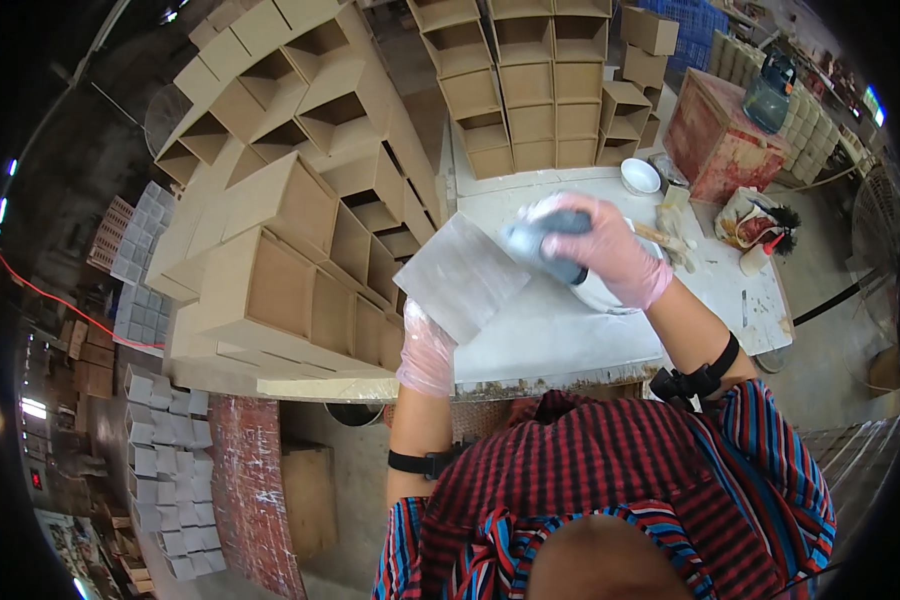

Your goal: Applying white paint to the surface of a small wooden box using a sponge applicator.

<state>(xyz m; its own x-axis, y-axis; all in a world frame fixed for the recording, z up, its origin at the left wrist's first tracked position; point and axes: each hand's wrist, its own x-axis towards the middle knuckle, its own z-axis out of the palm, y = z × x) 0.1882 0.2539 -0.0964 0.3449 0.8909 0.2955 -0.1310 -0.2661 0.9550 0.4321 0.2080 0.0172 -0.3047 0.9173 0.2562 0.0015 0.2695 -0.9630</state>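
A thin pinkish glove covers my left hand [427,348], which is closed on the near lower corner of a box [465,278]. The face turned up is coated wet-looking grey. My right hand [615,255], gloved too, grips a dark grey-blue pad [545,243] with whitish stuff on it; whether it is a sponge or a brush I cannot make out. This pad is just right of the box's right edge, and I cannot tell if they touch. Partly hidden under my right hand and forearm is a round white container [600,293].
Bare brown boxes are stacked high at the left [280,290] and at the back [530,90] of the white-stained table [570,350]. Farther right are a small white bowl [640,177], a red-stained crate [720,140] with a water jug [770,92], and a bottle [756,260]. Grey boxes [175,470] stand lower left.
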